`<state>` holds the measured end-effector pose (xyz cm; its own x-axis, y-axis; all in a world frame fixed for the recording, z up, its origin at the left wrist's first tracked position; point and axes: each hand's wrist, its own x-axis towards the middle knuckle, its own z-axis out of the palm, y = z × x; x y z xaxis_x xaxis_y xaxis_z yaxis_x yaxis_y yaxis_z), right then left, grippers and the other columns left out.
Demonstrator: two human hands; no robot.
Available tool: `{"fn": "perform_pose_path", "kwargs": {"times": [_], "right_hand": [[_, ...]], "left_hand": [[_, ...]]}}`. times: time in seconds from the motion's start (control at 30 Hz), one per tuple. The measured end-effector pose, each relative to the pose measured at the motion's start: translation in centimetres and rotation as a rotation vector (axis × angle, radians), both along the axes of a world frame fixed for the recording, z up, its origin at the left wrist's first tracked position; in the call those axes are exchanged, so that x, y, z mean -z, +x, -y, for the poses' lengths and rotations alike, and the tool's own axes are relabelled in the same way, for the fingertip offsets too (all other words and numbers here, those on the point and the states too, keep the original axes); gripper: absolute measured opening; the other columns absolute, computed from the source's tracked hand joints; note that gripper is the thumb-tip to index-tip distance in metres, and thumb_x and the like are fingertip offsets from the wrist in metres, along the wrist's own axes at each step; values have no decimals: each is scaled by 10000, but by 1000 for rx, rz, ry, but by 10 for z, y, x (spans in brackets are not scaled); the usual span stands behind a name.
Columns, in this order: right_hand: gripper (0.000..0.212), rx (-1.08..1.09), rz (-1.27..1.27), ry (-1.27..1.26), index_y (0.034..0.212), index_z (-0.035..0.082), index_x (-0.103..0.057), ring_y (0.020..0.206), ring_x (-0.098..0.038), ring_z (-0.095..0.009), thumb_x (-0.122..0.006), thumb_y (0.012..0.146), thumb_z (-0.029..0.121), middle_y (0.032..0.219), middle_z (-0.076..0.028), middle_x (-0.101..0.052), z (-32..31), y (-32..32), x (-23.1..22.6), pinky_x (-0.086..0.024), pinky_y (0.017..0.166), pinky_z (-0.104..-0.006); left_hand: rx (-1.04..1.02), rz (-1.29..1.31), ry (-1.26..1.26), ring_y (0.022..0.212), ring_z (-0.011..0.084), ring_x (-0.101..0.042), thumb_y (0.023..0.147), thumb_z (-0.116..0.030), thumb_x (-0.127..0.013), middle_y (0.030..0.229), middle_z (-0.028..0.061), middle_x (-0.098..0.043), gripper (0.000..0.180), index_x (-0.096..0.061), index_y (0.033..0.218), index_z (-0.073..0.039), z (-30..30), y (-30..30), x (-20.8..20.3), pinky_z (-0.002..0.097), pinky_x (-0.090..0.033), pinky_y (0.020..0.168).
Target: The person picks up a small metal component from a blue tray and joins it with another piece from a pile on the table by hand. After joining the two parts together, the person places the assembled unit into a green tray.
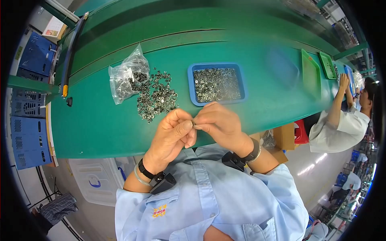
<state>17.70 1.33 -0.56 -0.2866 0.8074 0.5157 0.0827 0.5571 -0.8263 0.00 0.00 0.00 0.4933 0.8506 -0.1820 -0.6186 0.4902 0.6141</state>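
Left hand [171, 134] and right hand [222, 123] are pinching a tiny part [194, 123], the blue tray [192, 85] lying at its one o'clock.

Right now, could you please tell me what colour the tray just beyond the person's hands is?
The tray is blue, best seen in the head view.

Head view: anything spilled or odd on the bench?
One thing: a heap of small shiny parts lies loose on the green table beside the clear bag, while similar-looking parts sit contained in the blue tray. Could be tipped out deliberately; can't tell.
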Motion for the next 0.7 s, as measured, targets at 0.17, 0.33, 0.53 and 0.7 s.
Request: {"fn": "perform_pose_path", "kwargs": {"times": [0.17, 0.33, 0.53, 0.7], "right_hand": [[120, 27, 65, 92, 877, 50, -658, 741, -612, -240, -703, 767, 42, 807, -69, -636, -2, 0, 0, -484, 687, -349], [131, 21, 102, 117, 875, 49, -656, 730, -609, -244, -712, 757, 48, 779, -75, -631, -5, -2, -1, -484, 668, -335], [128, 10, 103, 104, 867, 52, -652, 732, -609, -241, -716, 757, 54, 792, -81, -631, -6, 0, 1, -490, 666, -337], [115, 42, 37, -30, 868, 52, -645, 748, -615, -228, -708, 773, 43, 827, -85, -634, -2, -1, 3, -497, 672, -329]], "left_hand": [[-2, -14, 2, 534, 132, -504, 906, -183, -620, 679, 45, -564, 154, -536, 931, -56, 1, -1, 1, 260, -380, 466], [11, -93, 16, 509, 139, -491, 896, -201, -634, 664, 31, -544, 188, -524, 953, -60, -1, -5, 1, 266, -362, 455], [0, -175, 29, 519, 142, -504, 906, -199, -619, 644, 43, -543, 180, -517, 944, -56, -2, -3, -4, 267, -369, 456], [-4, -140, 14, 550, 137, -513, 934, -190, -575, 664, 59, -552, 153, -517, 969, -53, -1, -1, -6, 261, -384, 470]]}}
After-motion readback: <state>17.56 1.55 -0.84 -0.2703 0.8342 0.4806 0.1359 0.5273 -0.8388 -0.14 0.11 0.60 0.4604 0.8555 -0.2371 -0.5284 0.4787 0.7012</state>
